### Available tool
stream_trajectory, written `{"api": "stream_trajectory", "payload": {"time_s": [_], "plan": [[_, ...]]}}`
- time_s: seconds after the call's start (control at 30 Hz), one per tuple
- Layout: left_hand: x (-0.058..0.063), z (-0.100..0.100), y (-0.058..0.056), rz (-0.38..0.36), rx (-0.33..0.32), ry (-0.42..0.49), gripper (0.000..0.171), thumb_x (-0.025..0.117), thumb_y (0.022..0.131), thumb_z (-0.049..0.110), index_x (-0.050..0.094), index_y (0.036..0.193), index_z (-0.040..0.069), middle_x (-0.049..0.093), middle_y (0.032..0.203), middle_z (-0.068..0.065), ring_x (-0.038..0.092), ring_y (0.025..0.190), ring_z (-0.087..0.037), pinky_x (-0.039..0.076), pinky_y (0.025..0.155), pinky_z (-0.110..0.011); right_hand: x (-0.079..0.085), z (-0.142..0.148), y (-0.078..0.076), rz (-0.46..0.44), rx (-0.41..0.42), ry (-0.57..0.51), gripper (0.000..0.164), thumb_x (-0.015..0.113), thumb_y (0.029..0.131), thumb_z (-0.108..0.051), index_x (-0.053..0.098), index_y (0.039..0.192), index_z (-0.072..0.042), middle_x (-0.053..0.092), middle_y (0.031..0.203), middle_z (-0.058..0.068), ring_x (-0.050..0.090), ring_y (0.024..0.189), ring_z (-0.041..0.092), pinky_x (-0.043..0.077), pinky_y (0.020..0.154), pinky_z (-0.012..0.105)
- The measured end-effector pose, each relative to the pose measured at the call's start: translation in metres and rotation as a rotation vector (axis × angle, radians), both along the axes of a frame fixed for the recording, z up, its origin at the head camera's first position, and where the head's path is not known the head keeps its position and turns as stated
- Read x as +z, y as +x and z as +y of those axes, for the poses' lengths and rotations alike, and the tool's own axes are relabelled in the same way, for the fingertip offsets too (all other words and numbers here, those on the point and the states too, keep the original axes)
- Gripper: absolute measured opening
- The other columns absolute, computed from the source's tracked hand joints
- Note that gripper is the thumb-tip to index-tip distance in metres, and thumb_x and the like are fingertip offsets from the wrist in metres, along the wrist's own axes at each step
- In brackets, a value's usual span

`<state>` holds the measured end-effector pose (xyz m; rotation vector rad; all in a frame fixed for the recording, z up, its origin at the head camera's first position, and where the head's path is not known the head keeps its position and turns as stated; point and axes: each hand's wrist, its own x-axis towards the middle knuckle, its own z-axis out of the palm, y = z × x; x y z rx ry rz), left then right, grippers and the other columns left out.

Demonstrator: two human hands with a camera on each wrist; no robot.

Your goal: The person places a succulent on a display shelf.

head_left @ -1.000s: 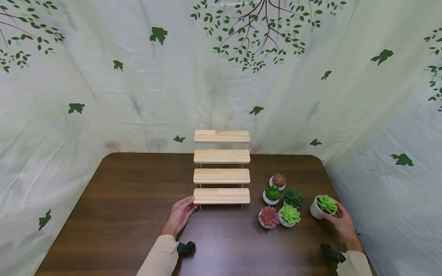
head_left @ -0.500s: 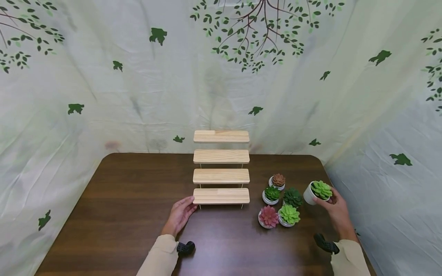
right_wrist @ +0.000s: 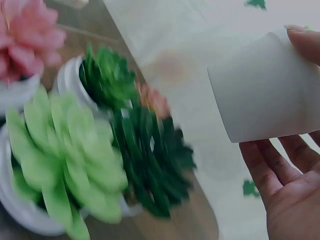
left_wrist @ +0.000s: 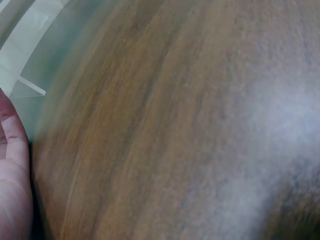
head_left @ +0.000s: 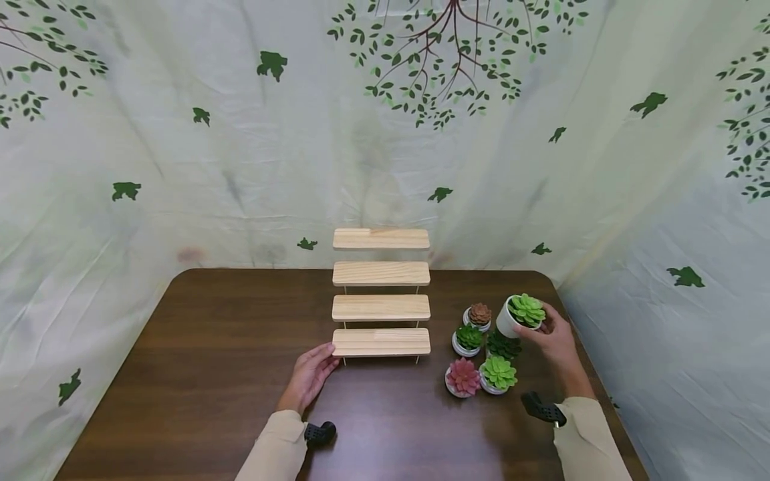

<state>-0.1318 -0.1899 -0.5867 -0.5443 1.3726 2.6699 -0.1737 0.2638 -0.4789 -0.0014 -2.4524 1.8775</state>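
Observation:
A four-step wooden display stand (head_left: 381, 307) with pale planks stands at the table's middle back. My left hand (head_left: 308, 377) grips the left end of its lowest plank; in the left wrist view only part of that hand (left_wrist: 14, 185) shows. My right hand (head_left: 556, 344) holds a white pot with a light green succulent (head_left: 525, 312) in the air, tilted, thumb and fingers around the pot. Just below it, partly covered, is a dark green potted succulent (head_left: 502, 345). In the right wrist view the raised white pot (right_wrist: 265, 90) is apart from the others.
Beside the stand, more potted succulents are grouped: brown (head_left: 480, 314), green (head_left: 468, 337), pink (head_left: 463, 377) and light green (head_left: 498, 373). They stand on a dark wooden table (head_left: 216, 347). A leaf-printed curtain (head_left: 240, 167) hangs behind and at both sides.
My right hand has carried the light green succulent left and away from me, from the table's right side to over the group. The left hand has stayed at the stand.

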Motion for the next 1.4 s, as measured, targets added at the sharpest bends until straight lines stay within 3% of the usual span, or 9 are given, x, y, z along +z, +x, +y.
{"api": "stream_trajectory", "payload": {"time_s": [0.27,0.53,0.63,0.97,1.2,1.4], "plan": [[0.002,-0.001,0.000,-0.017,-0.002,-0.020,0.017,0.054,0.095,-0.001,0.067,0.086,0.006,0.067,0.083,-0.004,0.064,0.077,-0.012,0.055,0.073,-0.023,0.004,-0.040,-0.011,0.023,0.134,-0.077,0.066,0.074,0.082,-0.002,0.041,0.139,0.002,0.056,0.115,-0.011,0.057,0.102,0.000,0.049,0.083,0.015],[0.005,-0.002,-0.001,-0.039,-0.029,-0.049,0.019,0.055,0.095,0.000,0.066,0.083,0.008,0.068,0.079,-0.003,0.065,0.073,-0.012,0.056,0.072,-0.024,0.007,-0.082,-0.017,-0.016,0.215,-0.136,0.070,0.075,0.080,0.000,0.041,0.141,-0.001,0.052,0.129,0.017,0.057,0.103,0.004,0.050,0.085,0.018],[0.006,-0.003,-0.001,-0.043,-0.040,-0.068,0.018,0.055,0.095,0.001,0.067,0.083,0.008,0.068,0.079,-0.002,0.066,0.073,-0.012,0.056,0.072,-0.024,0.007,-0.098,-0.018,-0.029,0.237,-0.178,0.070,0.075,0.078,0.004,0.041,0.139,0.000,0.050,0.132,0.022,0.058,0.105,0.006,0.050,0.085,0.019],[0.007,-0.002,-0.002,-0.042,-0.052,-0.098,0.013,0.059,0.094,0.003,0.066,0.084,0.007,0.068,0.078,-0.002,0.066,0.072,-0.013,0.056,0.071,-0.024,0.001,-0.148,-0.018,-0.019,0.285,-0.160,0.070,0.079,0.074,0.004,0.046,0.135,0.002,0.053,0.132,0.022,0.053,0.120,0.027,0.047,0.096,0.028],[0.005,-0.002,-0.002,-0.044,-0.048,-0.103,0.015,0.058,0.094,0.002,0.066,0.083,0.007,0.068,0.078,-0.003,0.066,0.072,-0.013,0.056,0.071,-0.024,-0.003,-0.177,-0.017,-0.029,0.308,-0.133,0.070,0.081,0.073,0.001,0.050,0.135,0.000,0.053,0.132,0.019,0.052,0.122,0.028,0.040,0.106,0.040],[0.004,-0.002,-0.003,-0.033,-0.054,-0.100,0.016,0.057,0.094,0.002,0.066,0.083,0.007,0.069,0.079,-0.003,0.066,0.072,-0.013,0.056,0.071,-0.024,0.005,-0.195,-0.011,-0.014,0.353,-0.172,0.071,0.079,0.071,0.008,0.046,0.134,0.007,0.052,0.131,0.024,0.051,0.122,0.032,0.042,0.104,0.040]]}}
